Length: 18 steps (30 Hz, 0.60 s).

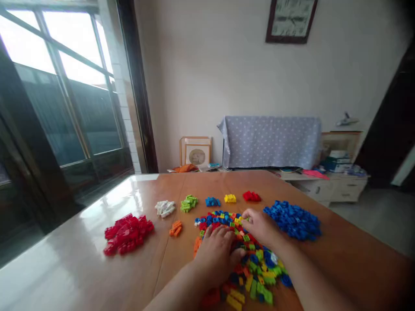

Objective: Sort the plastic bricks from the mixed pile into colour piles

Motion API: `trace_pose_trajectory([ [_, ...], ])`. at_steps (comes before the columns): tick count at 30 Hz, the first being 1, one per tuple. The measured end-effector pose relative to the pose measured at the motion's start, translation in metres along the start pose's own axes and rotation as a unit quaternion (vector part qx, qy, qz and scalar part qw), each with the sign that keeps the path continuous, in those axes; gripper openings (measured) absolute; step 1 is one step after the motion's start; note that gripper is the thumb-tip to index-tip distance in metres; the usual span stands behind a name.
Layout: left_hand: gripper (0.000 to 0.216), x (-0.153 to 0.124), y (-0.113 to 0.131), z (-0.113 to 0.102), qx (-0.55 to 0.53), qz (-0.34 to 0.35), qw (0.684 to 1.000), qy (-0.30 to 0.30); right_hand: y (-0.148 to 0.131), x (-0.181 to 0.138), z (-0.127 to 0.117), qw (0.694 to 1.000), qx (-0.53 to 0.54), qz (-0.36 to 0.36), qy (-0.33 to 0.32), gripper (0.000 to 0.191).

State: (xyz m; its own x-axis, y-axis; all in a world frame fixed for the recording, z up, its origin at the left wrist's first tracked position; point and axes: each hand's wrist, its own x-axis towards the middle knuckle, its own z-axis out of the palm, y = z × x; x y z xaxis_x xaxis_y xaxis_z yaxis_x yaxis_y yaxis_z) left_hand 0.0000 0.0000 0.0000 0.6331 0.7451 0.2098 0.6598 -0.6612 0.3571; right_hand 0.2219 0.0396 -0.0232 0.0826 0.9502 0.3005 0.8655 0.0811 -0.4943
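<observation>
A mixed pile of small plastic building bricks [256,259] in red, blue, green, yellow and orange spreads in front of me. Across its left part lies my left hand [218,248], palm down with fingers stretched out and thumb apart, touching the bricks. My right hand [259,223] is at the pile's far right edge, thumb and fingers pinched together beside some yellow bricks [239,219]. What it holds, if anything, is too small to make out. My palms and forearms hide part of the pile.
Sorted heaps surround the pile: red bricks [128,234] left, blue bricks [293,219] right. Small groups of white [165,208], green [189,203], orange [175,228], blue [212,201], yellow [230,198] and red bricks [251,196] sit on the wooden table [81,263].
</observation>
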Motion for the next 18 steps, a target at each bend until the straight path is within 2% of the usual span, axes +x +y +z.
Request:
trace_pose_trajectory([
  [9, 0.056, -0.002, -0.002, 0.003, -0.005, 0.001, 1.000, -0.005, 0.012, 0.014, 0.004, 0.997, 0.072, 0.019, 0.009, 0.017],
  [12, 0.058, -0.002, -0.002, 0.004, -0.009, 0.000, 1.000, -0.008, 0.011, 0.029, 0.002, 0.995, 0.090, 0.032, -0.017, 0.016],
  [18, 0.062, -0.002, -0.004, 0.006, -0.019, 0.000, 1.000, 0.000, 0.024, 0.072, 0.003, 0.993, 0.023, 0.113, -0.036, 0.012],
])
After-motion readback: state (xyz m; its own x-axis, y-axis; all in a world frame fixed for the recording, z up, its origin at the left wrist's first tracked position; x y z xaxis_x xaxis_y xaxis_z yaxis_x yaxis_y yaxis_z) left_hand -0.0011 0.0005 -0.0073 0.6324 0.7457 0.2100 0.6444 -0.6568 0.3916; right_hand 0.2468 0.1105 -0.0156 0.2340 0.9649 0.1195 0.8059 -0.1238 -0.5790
